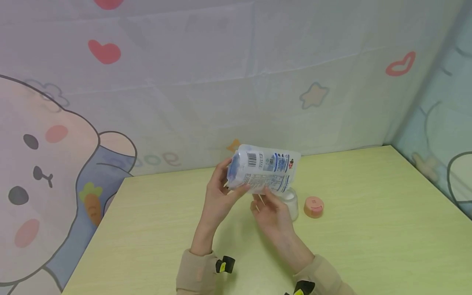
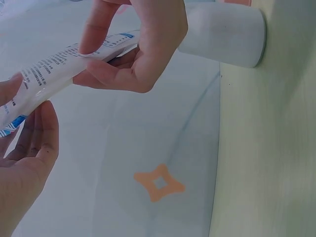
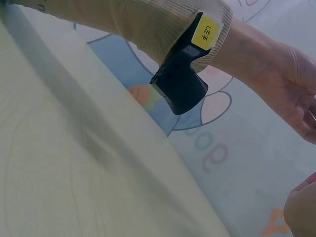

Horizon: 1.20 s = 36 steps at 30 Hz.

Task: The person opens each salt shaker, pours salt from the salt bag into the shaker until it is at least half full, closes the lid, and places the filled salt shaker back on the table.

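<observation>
A white plastic pouch (image 1: 271, 168) with blue print and a barcode is held tilted above the table. My left hand (image 1: 217, 196) grips its left end, thumb on the printed face and fingers behind. My right hand (image 1: 274, 219) pinches the lower edge, as the left wrist view shows, with the thumb above and fingers (image 2: 113, 74) beneath. Thin pale sticks (image 1: 262, 200) show near the right fingers; their kind is unclear. Behind the right hand stands a white jar (image 1: 292, 205), partly hidden by hand and pouch. What the pouch contains cannot be seen.
To the right of the jar, a round pink lid (image 1: 314, 207) lies on the pale wooden table (image 1: 368, 229). A printed cloth (image 1: 206, 102) with hearts and a cartoon animal hangs along the table's back edge. Another cloth (image 1: 442, 123) hangs on the right.
</observation>
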### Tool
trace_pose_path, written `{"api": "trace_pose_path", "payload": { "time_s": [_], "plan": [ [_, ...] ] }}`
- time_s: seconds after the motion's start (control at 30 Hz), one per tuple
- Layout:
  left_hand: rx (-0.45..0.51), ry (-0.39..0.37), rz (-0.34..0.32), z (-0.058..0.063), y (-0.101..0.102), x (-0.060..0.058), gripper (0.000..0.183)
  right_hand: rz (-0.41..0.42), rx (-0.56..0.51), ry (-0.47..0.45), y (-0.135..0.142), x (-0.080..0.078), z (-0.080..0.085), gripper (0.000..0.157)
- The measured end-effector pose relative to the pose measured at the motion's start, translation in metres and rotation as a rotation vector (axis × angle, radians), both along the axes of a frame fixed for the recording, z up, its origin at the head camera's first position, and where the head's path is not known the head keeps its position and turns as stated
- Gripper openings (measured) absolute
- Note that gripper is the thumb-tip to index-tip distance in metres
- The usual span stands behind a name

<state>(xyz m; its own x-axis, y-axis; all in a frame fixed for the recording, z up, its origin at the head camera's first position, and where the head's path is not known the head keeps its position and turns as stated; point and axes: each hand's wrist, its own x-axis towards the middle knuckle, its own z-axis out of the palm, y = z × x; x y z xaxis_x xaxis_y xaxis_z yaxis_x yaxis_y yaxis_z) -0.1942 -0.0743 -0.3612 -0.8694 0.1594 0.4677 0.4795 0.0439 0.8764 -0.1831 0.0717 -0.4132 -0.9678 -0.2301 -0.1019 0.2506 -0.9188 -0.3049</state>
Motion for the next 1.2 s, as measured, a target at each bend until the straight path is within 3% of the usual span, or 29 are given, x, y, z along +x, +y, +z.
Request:
{"api": "trace_pose_path", "payload": {
  "time_s": [0.5, 0.8, 1.2],
  "plan": [
    [0.016, -0.025, 0.004, 0.002, -0.002, 0.001, 0.069, 0.008, -0.006, 0.025, -0.001, -0.001, 0.000, 0.017],
    [0.019, -0.042, 0.020, -0.004, -0.006, -0.001, 0.069, 0.006, 0.034, 0.041, -0.003, -0.004, -0.003, 0.017],
    [0.011, -0.067, -0.015, -0.011, -0.006, 0.002, 0.063, -0.008, 0.054, 0.036, 0.004, -0.003, -0.009, 0.014]
  ]
}}
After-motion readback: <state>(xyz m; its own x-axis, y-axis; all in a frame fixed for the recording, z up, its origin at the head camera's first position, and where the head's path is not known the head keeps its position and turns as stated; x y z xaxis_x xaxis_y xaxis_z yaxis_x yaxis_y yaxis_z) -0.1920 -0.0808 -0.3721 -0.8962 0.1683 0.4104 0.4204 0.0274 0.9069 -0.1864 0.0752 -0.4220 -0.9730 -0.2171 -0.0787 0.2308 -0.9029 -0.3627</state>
